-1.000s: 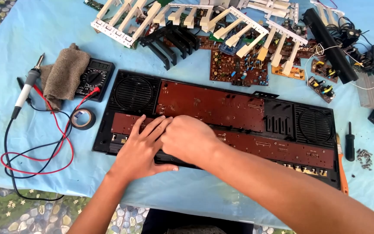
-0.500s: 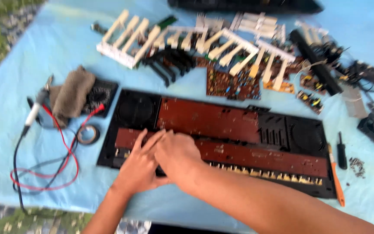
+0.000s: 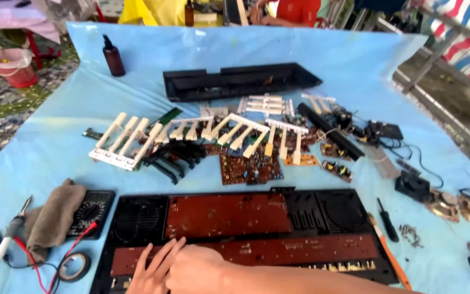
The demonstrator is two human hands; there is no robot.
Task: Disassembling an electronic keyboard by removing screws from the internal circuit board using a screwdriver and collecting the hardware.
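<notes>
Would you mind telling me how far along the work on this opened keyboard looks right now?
Done: the keyboard shell lies open, white key strips and black keys are out, and a loose circuit board lies above it. In hand: left hand and right hand press on the lower brown board. Left: both brown boards remain in the shell.

Both hands rest on the lower circuit board of an opened keyboard case [image 3: 322,218] lying on a blue sheet [image 3: 72,125]. The left hand [image 3: 153,269] lies flat with fingers spread; the right hand [image 3: 199,269] lies just beside it, touching. To the left sit a multimeter [image 3: 91,212], a grey cloth [image 3: 53,218], a soldering iron [image 3: 6,239] and a tape roll [image 3: 74,267]. Rows of white keys [image 3: 131,139] and loose green circuit boards [image 3: 248,169] lie beyond the case.
</notes>
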